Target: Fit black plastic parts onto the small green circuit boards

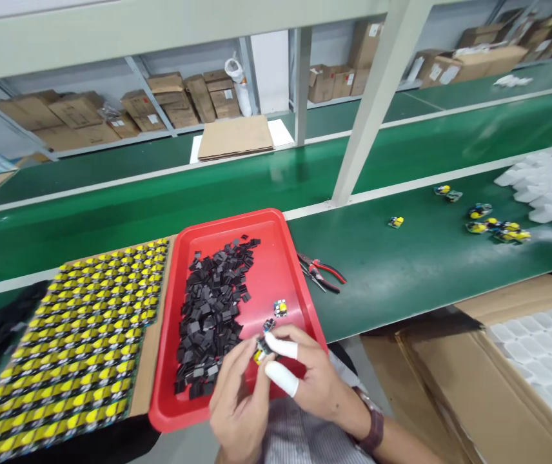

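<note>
Both hands meet over the near edge of a red tray (300, 293). My right hand (312, 370), with white finger cots on two fingers, and my left hand (237, 399) pinch one small circuit board with a yellow part (261, 350) between them. A heap of small black square parts (213, 309) fills the tray's left half. Another small yellow-topped board (280, 308) lies loose in the tray just beyond my fingers.
A panel of many yellow-topped boards (82, 341) lies left of the tray. Red-handled pliers (322, 272) rest on the green belt (402, 258) to the right. Several loose boards (491, 225) and white trays (547, 187) sit far right. An open carton of white trays (542, 348) stands lower right.
</note>
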Tool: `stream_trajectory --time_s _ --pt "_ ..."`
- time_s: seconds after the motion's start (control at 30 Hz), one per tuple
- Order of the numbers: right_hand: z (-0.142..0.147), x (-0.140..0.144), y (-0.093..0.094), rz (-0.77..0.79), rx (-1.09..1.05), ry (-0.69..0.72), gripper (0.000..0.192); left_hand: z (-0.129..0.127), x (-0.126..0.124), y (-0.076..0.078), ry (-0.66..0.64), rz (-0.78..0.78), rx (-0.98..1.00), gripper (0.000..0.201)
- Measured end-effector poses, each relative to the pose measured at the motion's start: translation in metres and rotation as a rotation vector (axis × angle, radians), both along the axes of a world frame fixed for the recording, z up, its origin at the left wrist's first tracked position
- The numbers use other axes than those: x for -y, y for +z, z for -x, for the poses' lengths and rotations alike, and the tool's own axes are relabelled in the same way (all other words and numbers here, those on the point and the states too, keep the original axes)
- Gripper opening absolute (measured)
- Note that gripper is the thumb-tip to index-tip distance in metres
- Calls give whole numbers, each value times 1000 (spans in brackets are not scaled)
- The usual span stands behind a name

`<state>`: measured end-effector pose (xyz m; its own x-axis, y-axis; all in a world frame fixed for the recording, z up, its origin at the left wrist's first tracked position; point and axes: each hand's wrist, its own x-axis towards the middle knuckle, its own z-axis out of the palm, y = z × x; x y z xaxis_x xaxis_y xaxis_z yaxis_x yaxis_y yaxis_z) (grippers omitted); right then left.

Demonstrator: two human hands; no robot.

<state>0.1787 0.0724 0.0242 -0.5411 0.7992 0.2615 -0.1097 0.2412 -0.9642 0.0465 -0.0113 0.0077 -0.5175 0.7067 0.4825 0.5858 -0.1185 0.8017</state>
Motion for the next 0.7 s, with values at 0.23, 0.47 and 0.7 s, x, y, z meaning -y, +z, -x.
stream_trajectory --time_s 0.23,0.47,0.7 --pt "19 2 -15 161 -165 -135 37 13 -12 6 -73 -49 -164 50" --pt "5 13 -2 -64 -13 -168 39 6 -3 10 -146 0 -262 62" --pt "1 9 1 -116 27 -64 34 4 -1 6 -140 3 -288 64"
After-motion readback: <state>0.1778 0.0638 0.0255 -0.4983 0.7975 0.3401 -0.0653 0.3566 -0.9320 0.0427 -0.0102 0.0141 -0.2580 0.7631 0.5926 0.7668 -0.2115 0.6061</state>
